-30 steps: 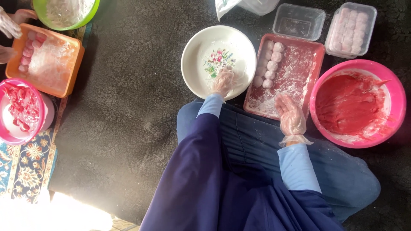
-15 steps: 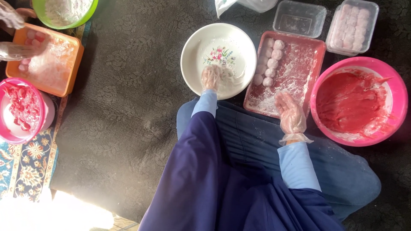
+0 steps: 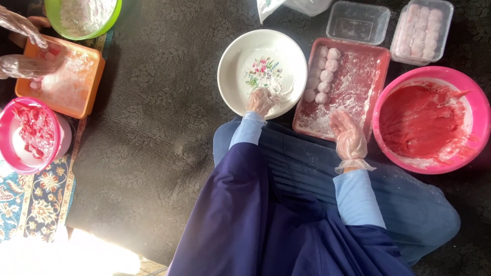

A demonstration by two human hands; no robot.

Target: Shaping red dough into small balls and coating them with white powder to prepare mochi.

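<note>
Both my hands wear clear plastic gloves. My left hand [image 3: 262, 101] rests on the near rim of a white floral plate [image 3: 240, 56] dusted with flour. Its fingers are curled down into the flour, and anything under them is hidden. My right hand [image 3: 348, 134] lies flat with fingers apart over the near edge of a red rectangular tray [image 3: 376, 69]. The tray holds flour and a row of pale pink dough balls [image 3: 323, 74] along its left side. My hand is a short way from the balls and holds nothing.
A pink bowl of red paste [image 3: 427, 120] sits to the right. Behind the tray stand an empty clear box [image 3: 357, 21] and a box of pink balls [image 3: 422, 30]. At far left, another person's gloved hands [image 3: 25, 64] work over an orange tray [image 3: 84, 89], beside a green bowl [image 3: 84, 18] and a pink bowl [image 3: 30, 135].
My left hand has shifted a little from side to side over the plate's near part. My right hand has stayed put. The other person's hands have moved down over the orange tray.
</note>
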